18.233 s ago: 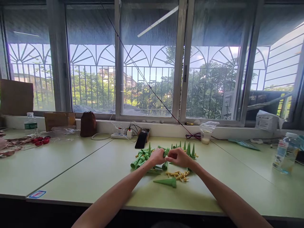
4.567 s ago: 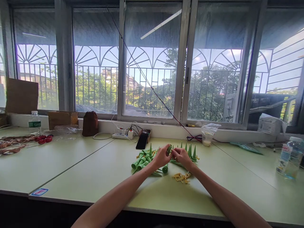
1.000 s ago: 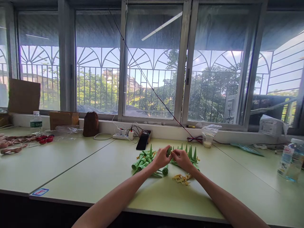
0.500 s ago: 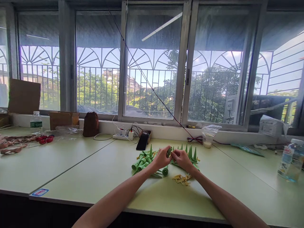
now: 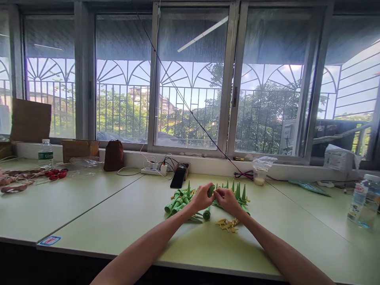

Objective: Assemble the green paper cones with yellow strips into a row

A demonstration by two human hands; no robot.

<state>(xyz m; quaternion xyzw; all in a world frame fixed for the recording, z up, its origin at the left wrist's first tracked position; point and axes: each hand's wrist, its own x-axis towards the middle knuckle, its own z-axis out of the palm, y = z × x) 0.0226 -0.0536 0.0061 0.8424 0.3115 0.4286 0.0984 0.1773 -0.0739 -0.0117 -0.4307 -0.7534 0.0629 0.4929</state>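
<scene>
My left hand [image 5: 201, 198] is closed around a green plastic cone [image 5: 210, 191], held above the pale green table [image 5: 118, 221]. My right hand [image 5: 227, 199] meets it from the right, fingers pinched at the cone's open end; what they pinch is too small to name. A heap of green cones [image 5: 178, 201] lies to the left of my hands. Several more cones stand upright [image 5: 239, 192] behind my right hand. Small yellow parts [image 5: 226, 225] are scattered just in front of my hands.
A black phone [image 5: 178, 178] and a power strip [image 5: 152, 170] lie near the window sill. A brown pouch [image 5: 113, 155], a cardboard box [image 5: 79, 149] and a water bottle [image 5: 45, 153] stand at back left. Another bottle [image 5: 362, 201] is at far right.
Over the last second my hands have stayed together at the cone, almost still. Compared with 18 s ago, the single cone lying in front of the yellow parts is gone.
</scene>
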